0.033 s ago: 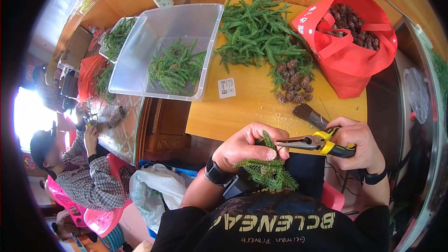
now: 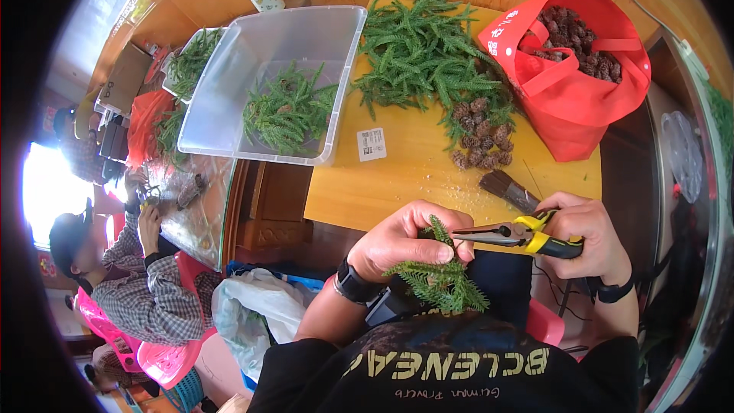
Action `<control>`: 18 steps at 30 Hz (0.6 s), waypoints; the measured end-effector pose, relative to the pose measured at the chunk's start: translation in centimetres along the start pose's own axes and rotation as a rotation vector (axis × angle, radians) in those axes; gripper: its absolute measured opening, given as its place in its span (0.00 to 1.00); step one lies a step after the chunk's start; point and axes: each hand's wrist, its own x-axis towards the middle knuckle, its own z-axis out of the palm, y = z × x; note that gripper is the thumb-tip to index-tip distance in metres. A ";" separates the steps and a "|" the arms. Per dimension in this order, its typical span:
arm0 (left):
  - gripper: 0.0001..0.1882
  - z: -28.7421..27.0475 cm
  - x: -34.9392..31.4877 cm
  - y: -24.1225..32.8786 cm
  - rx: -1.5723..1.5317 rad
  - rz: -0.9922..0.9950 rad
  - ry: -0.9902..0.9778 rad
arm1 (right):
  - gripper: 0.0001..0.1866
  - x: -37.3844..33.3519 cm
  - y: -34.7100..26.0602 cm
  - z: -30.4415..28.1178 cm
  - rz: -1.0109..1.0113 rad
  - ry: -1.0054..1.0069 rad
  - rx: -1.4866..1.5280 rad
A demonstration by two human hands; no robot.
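Observation:
My left hand (image 2: 413,241) pinches a green artificial pine sprig (image 2: 442,283) between thumb and fingers, its needles hanging down in front of my shirt. Wrapped around the yellow-and-black handles, my right hand (image 2: 585,233) holds long-nose pliers (image 2: 505,235). The plier jaws point left and reach the left fingertips beside the sprig's stem; whether they grip the stem or a wire I cannot tell. Both hands are just off the near edge of the yellow table (image 2: 359,195). A dark-bristled brush (image 2: 508,190) lies on it close to the right hand.
Pine sprigs (image 2: 420,50) and small pine cones (image 2: 482,138) lie on the table beside a red bag (image 2: 566,99) of cones. A clear plastic bin (image 2: 271,34) with sprigs stands left, near a white label (image 2: 371,144). A person (image 2: 145,275) works at the far left by another table.
Hands, pliers and sprig stay practically where they were. The other person's hands at the left shift slightly.

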 end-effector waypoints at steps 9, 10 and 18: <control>0.06 0.5 0.1 1.0 0.829 0.363 0.251 | 0.14 0.1 -2.5 -0.4 0.065 0.122 -0.316; 0.06 0.6 0.1 0.9 0.829 0.363 0.252 | 0.14 0.1 -2.2 -0.4 0.064 0.121 -0.316; 0.08 0.8 0.0 0.8 0.535 0.243 0.291 | 0.15 -0.7 -0.5 -1.1 0.129 0.093 -0.060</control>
